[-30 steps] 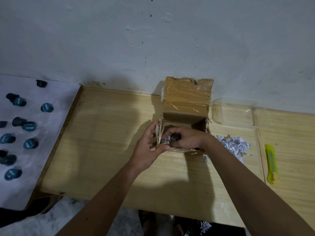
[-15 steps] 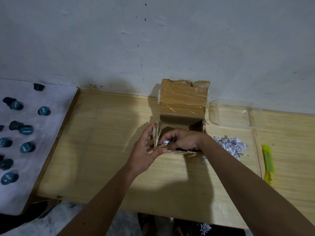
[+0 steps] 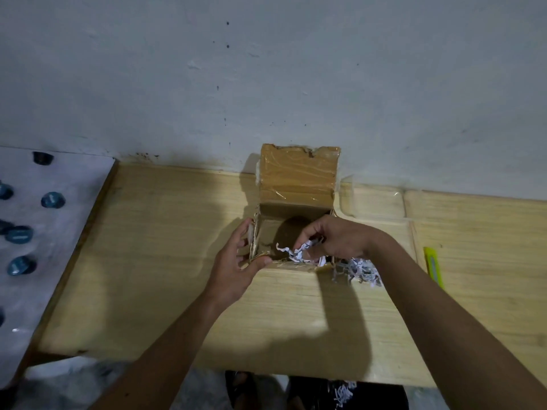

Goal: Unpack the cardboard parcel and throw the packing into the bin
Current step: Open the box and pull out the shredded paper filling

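A small brown cardboard parcel (image 3: pixel 297 179) stands open on the wooden table (image 3: pixel 165 261), its taped lid flipped up against the wall. My left hand (image 3: pixel 236 261) grips the parcel's near left corner, thumb on the front edge. Over the box opening, my right hand (image 3: pixel 337 241) pinches a tuft of white shredded paper (image 3: pixel 293 251). More shredded paper (image 3: pixel 361 270) lies in a heap on the table just right of the box. The bottom of the box is in shadow. Below the table's front edge, a dark bin (image 3: pixel 340 392) with shreds in it shows.
A clear plastic tray (image 3: pixel 373 199) sits behind the heap by the wall. A yellow-green utility knife (image 3: pixel 433 267) lies at the right. To the left, a white sheet (image 3: pixel 59 232) carries several blue-capped small pots (image 3: pixel 52 200). The wall runs close behind the box.
My right hand has come up out of the box holding shredded paper. The left hand has stayed on the box's left corner. The view shifted slightly.
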The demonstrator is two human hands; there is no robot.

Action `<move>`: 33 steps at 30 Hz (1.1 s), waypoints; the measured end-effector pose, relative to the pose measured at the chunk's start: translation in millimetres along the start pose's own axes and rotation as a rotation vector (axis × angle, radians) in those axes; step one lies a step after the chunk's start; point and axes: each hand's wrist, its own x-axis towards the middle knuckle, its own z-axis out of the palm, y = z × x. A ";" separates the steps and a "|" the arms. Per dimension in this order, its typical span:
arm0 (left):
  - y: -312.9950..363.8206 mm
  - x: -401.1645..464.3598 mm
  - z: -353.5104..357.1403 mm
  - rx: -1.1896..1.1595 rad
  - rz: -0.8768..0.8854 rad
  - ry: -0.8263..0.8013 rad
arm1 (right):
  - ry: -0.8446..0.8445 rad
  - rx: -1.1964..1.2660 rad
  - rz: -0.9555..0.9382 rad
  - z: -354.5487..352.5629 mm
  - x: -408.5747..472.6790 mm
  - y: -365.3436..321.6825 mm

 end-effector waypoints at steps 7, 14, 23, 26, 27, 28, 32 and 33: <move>4.1 -3.6 12.3 0.035 0.059 0.126 | 0.074 0.254 -0.104 -21.7 -43.2 15.5; 16.5 12.5 18.7 0.091 0.059 0.210 | 0.278 0.350 -0.050 -36.1 -95.7 52.0; 5.9 15.5 21.7 0.120 0.120 0.157 | 0.604 0.131 -0.009 -12.1 -98.5 90.1; 8.0 12.0 26.8 0.144 0.122 0.162 | 0.663 0.106 -0.032 -5.4 -94.5 99.2; 7.7 11.5 27.1 0.156 0.124 0.158 | 0.684 0.106 -0.041 -3.2 -93.7 100.0; 7.3 11.3 26.8 0.161 0.124 0.151 | 0.699 0.108 -0.047 -1.2 -93.3 99.8; 3.7 13.5 23.0 0.175 0.111 0.154 | 0.699 0.139 -0.063 3.2 -93.6 102.1; 5.1 13.1 23.1 0.179 0.105 0.162 | 0.699 0.139 -0.072 3.8 -93.5 102.8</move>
